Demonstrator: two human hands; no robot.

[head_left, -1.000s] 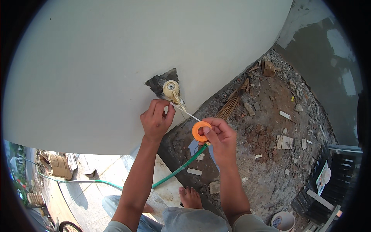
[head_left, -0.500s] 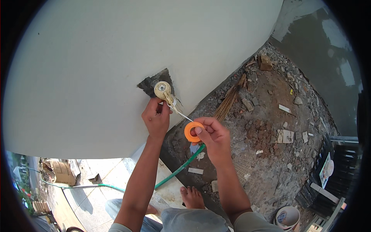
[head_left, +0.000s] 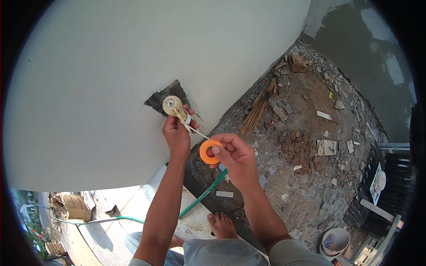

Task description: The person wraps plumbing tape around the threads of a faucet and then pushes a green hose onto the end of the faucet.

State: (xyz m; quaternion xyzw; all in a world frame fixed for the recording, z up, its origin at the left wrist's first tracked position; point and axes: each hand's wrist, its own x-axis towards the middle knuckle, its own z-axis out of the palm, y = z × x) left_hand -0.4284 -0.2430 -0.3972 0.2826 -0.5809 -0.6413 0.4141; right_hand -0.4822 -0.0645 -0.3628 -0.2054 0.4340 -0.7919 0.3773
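My left hand [head_left: 178, 135] grips a cream fitting with a round end, like a tap [head_left: 172, 106]. The fitting is held in front of a dark, rough patch [head_left: 155, 101] on the pale wall; whether it touches the wall cannot be made out. Between the thumb and fingers of my right hand [head_left: 237, 157] is an orange spool of thread seal tape [head_left: 203, 153]. A white strip of tape [head_left: 199, 133] stretches from the spool to the fitting's lower end, beside my left fingers. My left palm hides part of the fitting.
Rubble and soil [head_left: 306, 137] cover the ground to the right, with a stick broom [head_left: 258, 111] against the wall's foot. A green hose [head_left: 205, 193] runs below my hands. A white bucket [head_left: 336, 240] stands at lower right, a cardboard box [head_left: 75, 207] at lower left.
The fitting and both hands sit further left in the picture, as the whole view has shifted. My left fingers have turned around the fitting and now show on its right side.
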